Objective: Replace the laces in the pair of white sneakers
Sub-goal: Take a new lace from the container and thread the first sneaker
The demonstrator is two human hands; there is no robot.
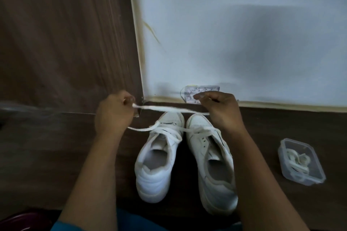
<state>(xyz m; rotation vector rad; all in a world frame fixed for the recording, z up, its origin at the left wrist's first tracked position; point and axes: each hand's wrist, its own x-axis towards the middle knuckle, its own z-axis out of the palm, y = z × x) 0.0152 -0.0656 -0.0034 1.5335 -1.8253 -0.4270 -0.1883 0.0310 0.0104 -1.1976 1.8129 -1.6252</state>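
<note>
Two hands stretch a flat white shoelace (169,108) above two white sneakers.
Left hand (112,113) and right hand (220,111) each grip it with curled fingers; left-side sneaker (155,176) and right-side sneaker (216,180) stand together on a dark wooden surface (56,146) beneath.

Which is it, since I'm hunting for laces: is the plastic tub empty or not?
Not empty: coiled whitish laces lie inside the clear plastic tub, right of the sneakers.

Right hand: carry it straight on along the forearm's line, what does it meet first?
Likely the small printed label at the foot of the white wall, just beyond the right hand, which pinches the white lace. Nothing shows between them, though depth is unclear.
</note>
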